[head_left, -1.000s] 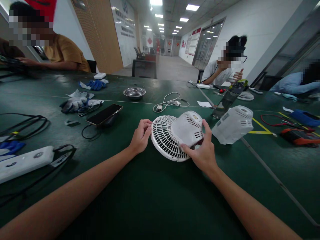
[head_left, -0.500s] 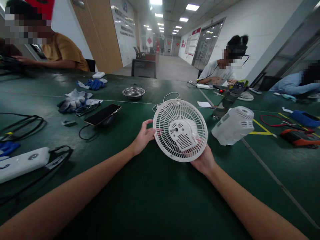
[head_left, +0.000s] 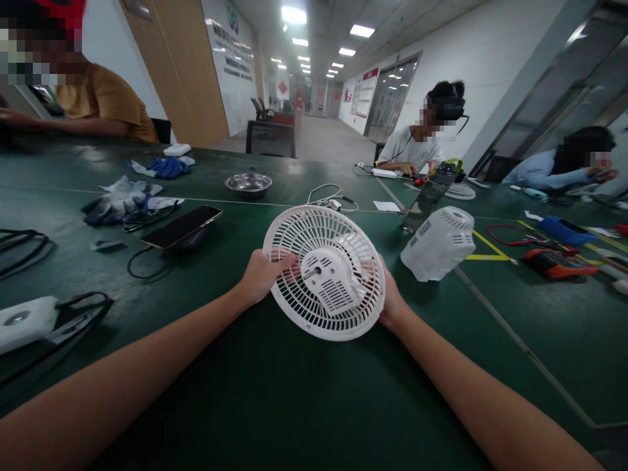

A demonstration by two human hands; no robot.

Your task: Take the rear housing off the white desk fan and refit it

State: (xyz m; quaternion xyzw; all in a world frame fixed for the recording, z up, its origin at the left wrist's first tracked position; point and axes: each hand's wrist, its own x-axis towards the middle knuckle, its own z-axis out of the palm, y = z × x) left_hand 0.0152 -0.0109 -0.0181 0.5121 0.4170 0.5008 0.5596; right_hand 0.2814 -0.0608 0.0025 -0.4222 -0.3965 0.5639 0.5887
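Between my two hands a round white fan grille point(head_left: 294, 307) is held up, tilted, above the green table point(head_left: 275, 392). At its centre sits a white slotted motor housing point(head_left: 336, 294) with a short metal shaft pointing towards me. My left hand point(head_left: 262, 275) grips the left rim, its thumb lying over the slats. My right hand point(head_left: 392, 297) clasps the right rim from behind, most of its fingers hidden by the grille. Just right of it stands a white plastic fan base point(head_left: 439, 245). Behind the grille a white cable point(head_left: 324, 193) lies coiled.
A steel bowl point(head_left: 248, 185), a phone point(head_left: 181, 227) and gloves point(head_left: 122, 199) lie to the left, with a white power bank-like device point(head_left: 29, 320) nearer. A bottle point(head_left: 426, 196) stands behind the base. An orange multimeter point(head_left: 559, 261) lies right. Co-workers sit across the table.
The fan grille has come lower and somewhat left, turning a little. My left hand has closed further round the rim, thumb now over the slats. The camera view has shifted right.
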